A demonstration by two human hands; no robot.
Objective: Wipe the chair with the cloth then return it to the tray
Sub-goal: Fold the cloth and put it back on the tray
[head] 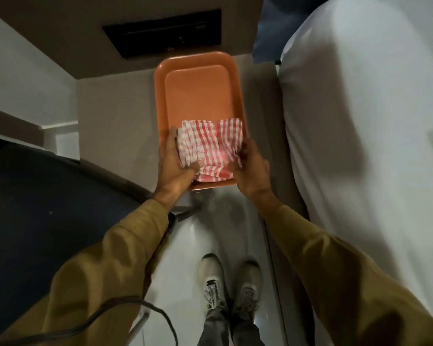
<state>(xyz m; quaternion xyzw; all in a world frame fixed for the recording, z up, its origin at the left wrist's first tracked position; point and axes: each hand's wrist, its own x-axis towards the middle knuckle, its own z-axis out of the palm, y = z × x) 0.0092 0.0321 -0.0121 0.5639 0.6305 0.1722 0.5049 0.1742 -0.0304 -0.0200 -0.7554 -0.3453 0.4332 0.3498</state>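
Observation:
An orange tray (198, 91) lies on a low beige surface ahead of me. A red-and-white checked cloth (208, 143) sits bunched at the tray's near end. My left hand (173, 166) grips the cloth's left side, thumb on top. My right hand (250, 168) pinches the cloth's right edge. The dark blue round chair seat (48, 208) is at my lower left, partly cut off by my left sleeve.
A bed with white sheets (360, 121) runs along the right. A dark recessed slot (165, 31) sits in the brown panel beyond the tray. My shoes (228, 283) stand on a glossy pale floor. A black cable (125, 313) loops at the lower left.

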